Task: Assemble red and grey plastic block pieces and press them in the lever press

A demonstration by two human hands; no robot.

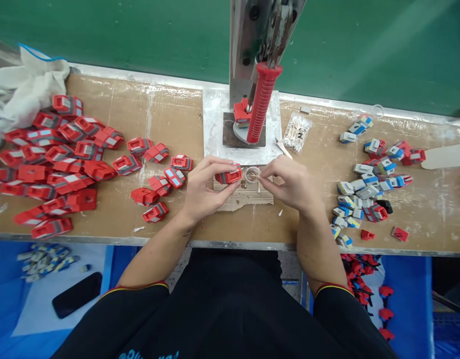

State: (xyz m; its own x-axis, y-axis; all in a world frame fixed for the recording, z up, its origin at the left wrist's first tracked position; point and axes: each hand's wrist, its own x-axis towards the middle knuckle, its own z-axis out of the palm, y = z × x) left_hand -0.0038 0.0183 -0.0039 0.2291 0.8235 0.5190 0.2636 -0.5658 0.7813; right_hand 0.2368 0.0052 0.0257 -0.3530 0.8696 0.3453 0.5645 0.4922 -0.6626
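Note:
My left hand pinches a red and grey plastic toy car part just above a small cardboard piece at the middle of the bench. My right hand holds a thin white swab stick, its tip at a small clear round dish next to the car part. Directly behind both hands stands a hand press with a red ribbed lever handle. Another red part sits on the press base.
A big heap of red car parts covers the left of the cardboard-topped bench. Blue, grey and red small parts lie at the right. A bag of cotton swabs lies by the press. White cloth sits far left. A black phone rests below.

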